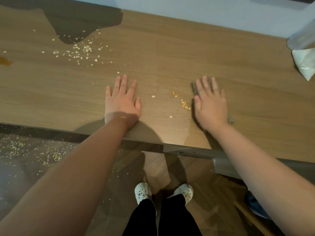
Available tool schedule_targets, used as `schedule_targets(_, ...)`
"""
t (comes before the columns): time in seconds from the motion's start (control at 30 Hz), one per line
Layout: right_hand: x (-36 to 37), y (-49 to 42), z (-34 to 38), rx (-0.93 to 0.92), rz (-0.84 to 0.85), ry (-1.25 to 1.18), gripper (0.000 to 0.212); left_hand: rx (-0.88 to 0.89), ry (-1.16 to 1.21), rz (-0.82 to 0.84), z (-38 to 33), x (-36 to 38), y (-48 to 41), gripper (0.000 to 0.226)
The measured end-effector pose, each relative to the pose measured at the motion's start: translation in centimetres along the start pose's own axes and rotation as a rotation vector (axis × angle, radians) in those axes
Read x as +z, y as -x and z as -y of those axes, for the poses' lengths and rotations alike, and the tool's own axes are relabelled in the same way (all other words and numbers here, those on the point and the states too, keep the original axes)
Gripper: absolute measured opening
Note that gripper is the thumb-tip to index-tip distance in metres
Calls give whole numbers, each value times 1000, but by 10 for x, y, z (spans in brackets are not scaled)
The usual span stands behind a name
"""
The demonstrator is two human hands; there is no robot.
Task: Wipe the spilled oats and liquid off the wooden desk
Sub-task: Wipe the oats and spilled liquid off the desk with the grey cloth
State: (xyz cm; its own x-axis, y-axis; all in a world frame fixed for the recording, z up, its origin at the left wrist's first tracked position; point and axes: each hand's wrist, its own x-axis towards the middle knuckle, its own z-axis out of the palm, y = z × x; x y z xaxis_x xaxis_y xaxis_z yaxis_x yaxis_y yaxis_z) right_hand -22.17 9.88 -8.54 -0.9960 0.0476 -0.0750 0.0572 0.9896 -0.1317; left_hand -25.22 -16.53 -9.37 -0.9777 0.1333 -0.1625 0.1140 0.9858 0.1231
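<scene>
1. Wood-grain worktop (170, 57) runs across our view, with a pale wall (204, 14) behind it.
2. Our left hand (121, 101) and right hand (210, 104) lie flat on it near the front edge. The fingers (125, 84) are straight and spread, holding nothing. The right hand is blurred.
3. Spilled oats (81, 50) scatter at the far left, just beside a dark puddle of liquid (81, 19). A few more flakes (185, 104) lie between our hands.
4. A white tissue (305, 63) sits at the right edge.
5. The floor (25, 150) below is also dotted with oats.
</scene>
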Motion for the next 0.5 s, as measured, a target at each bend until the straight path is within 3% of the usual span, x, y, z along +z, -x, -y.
schedule_targets(0.07,-2,15,-1,-155,57,-21,57,7,5,-4,0,-1,-1,60)
schedule_targets(0.1,-6,14,-10,-143,54,-32,56,9,5,-8,2,0,-1,60)
schedule_targets(0.2,-5,3,-19,239,-65,-49,54,15,-1,-8,4,2,0,61)
schedule_targets(0.27,1,1,14,438,-97,-67,57,32,10,3,5,0,-1,61)
schedule_targets(0.33,9,9,55,347,-84,-53,60,90,26,41,13,-4,-1,60)
schedule_targets(0.43,9,23,66,26,-18,-52,59,133,-22,86,37,-7,14,58)
schedule_targets(0.5,1,18,40,18,-25,-75,59,78,-85,88,50,-5,27,57)
